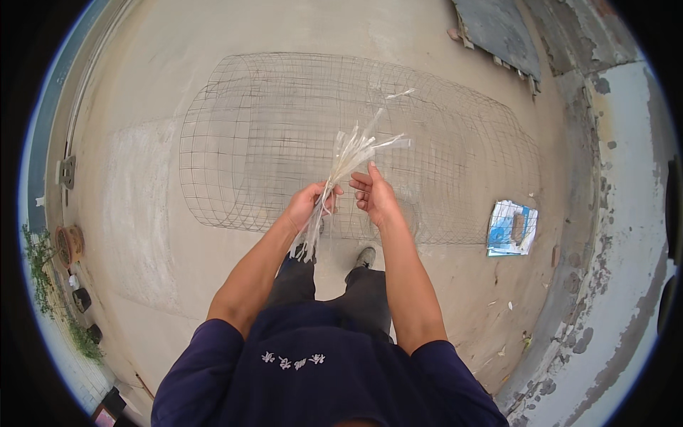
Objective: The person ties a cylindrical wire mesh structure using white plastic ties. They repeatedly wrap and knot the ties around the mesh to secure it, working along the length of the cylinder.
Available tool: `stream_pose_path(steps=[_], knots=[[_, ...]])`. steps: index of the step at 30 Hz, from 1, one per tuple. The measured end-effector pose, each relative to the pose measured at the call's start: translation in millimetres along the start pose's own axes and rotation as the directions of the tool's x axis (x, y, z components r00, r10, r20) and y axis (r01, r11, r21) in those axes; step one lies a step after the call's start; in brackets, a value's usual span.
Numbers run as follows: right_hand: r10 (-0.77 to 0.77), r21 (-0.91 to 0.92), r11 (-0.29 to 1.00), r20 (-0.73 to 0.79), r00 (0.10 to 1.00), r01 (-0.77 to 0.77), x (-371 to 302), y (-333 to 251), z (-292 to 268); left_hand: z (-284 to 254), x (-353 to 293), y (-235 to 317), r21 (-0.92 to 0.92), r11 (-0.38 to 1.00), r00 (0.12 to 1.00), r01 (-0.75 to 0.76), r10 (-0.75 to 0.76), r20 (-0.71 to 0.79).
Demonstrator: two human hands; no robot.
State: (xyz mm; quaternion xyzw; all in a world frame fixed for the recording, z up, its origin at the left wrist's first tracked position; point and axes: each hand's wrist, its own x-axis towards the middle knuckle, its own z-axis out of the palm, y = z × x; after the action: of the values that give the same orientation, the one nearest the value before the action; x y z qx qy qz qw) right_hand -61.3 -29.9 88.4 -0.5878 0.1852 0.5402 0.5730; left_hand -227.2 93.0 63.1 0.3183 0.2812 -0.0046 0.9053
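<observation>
A bundle of pale, translucent plastic ties [346,158] stands at the centre of the view, fanning up toward one o'clock, with its loose lower ends hanging past the wrist toward six o'clock. The left hand [311,203] has its fingers closed around the bundle's waist and holds it upright. The right hand [375,196], just beside it at three o'clock, is half open, palm turned inward, fingers loosely curled and apart from the strands; it grips nothing that shows. To do this well, the judgement is that the left hand should keep a firm but not crushing hold low on the bundle so the tips stay splayed, while the right pinches a single strand near its tip and draws it along its length, not sideways, so the neighbours do not tangle or slip out. Beyond the hands, from ten to three o'clock, a large cylinder of grey wire mesh [284,135] lies on its side on the concrete floor [149,235]. A blue and white packet [511,228] lies on the floor at three o'clock, well apart from the hands. A shoe [366,256] shows below them.
</observation>
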Motion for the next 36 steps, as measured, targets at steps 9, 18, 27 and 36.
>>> stream_pose_path(steps=[9, 18, 27, 36], knots=[[-0.404, 0.511, 0.643, -0.406, 0.820, 0.570, 15, -53, -135, 59, 44, -19, -0.036, 0.994, 0.995, 0.099, -0.100, -0.015], [-0.475, 0.071, 0.772, -0.596, 0.647, 0.632, -60, -123, -430, 144, 113, -77, 0.602, 0.798, 0.904, 0.030, 0.235, -0.357], [-0.572, -0.346, 0.819, -0.557, 0.603, 0.457, -65, -3, -566, 247, 213, -119, 0.968, -0.192, 0.917, -0.164, 0.332, 0.222], [-0.638, -0.676, 0.731, -0.626, 0.449, 0.096, -166, 45, -617, 252, 231, -196, 0.952, -0.279, 0.928, -0.124, 0.307, 0.211]])
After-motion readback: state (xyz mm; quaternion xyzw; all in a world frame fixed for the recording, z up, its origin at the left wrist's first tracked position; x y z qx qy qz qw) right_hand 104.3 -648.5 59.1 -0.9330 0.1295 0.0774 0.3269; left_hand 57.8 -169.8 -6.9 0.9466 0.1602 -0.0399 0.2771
